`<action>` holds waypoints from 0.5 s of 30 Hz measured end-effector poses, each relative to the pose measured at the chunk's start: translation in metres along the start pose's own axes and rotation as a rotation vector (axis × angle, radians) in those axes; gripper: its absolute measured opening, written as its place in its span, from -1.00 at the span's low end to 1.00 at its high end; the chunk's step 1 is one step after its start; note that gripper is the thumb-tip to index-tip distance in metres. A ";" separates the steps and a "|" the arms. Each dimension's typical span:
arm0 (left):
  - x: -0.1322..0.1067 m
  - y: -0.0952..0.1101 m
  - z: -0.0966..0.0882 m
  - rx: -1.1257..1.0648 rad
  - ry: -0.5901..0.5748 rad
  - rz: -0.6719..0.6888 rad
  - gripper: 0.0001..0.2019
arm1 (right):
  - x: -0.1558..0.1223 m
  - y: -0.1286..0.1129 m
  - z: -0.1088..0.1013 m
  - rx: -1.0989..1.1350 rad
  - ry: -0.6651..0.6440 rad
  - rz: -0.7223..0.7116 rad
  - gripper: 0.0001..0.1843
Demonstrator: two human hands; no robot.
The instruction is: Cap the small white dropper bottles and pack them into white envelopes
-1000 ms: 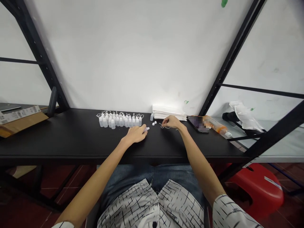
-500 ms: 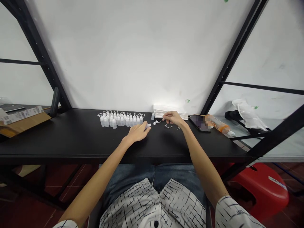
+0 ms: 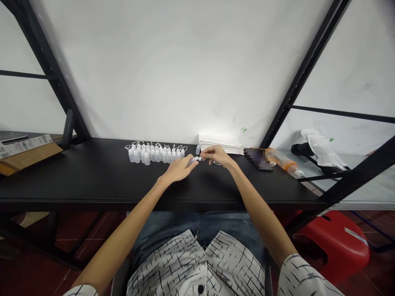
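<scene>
Lap: blue denim jeans point(image 3: 197, 226) under a white shirt with black cross-hatch lines point(image 3: 197, 263), both at the near edge of the view. Floor: dark red tile point(image 3: 37, 275), carrying a red plastic stool point(image 3: 336, 242) at lower right. Work area: black surface point(image 3: 77, 183), its front edge just beyond the lap. Left hand point(image 3: 178, 170): resting low on the surface, fingers point(image 3: 189, 163) curled and grasping a small white plastic bottle point(image 3: 194, 161), which lies tilted, its tip toward the right hand. Right hand point(image 3: 217, 155): raised just beside that tip, fingers point(image 3: 205, 154) pinched on a small white cap point(image 3: 200, 158); a thin white loop of tether shows under the hand. Beyond the hands: a tight group of upright white dropper bottles point(image 3: 156, 156) with thin tethers, and one lone upright bottle point(image 3: 198, 149) just to its right. Further back: a stack of white sheets point(image 3: 220, 144) near the wall. To the right: a pixelated dark flat object point(image 3: 259, 159) beside an orange-and-clear tube point(image 3: 282, 161). Far left: a cardboard box point(image 3: 27, 152) with a printed label. Far right: a white plastic bag point(image 3: 321, 144) behind black metal framing point(image 3: 304, 74).
</scene>
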State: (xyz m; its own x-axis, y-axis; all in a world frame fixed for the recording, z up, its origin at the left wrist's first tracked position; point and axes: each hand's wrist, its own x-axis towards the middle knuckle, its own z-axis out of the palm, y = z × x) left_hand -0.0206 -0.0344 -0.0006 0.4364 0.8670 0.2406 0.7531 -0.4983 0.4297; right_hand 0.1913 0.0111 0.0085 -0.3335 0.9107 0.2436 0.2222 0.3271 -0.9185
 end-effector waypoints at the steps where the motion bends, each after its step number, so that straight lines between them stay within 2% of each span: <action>1: 0.000 0.000 0.000 0.002 -0.004 0.001 -0.66 | 0.000 0.000 0.000 -0.002 -0.002 -0.003 -0.73; 15: -0.001 0.000 -0.001 0.038 -0.037 0.002 -0.60 | -0.007 -0.012 0.018 -0.042 -0.025 -0.074 -0.66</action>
State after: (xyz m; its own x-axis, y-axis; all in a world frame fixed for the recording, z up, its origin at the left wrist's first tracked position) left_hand -0.0212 -0.0358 0.0000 0.4558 0.8653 0.2085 0.7700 -0.5008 0.3953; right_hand 0.1744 -0.0039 0.0127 -0.3732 0.8771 0.3023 0.2341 0.4043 -0.8841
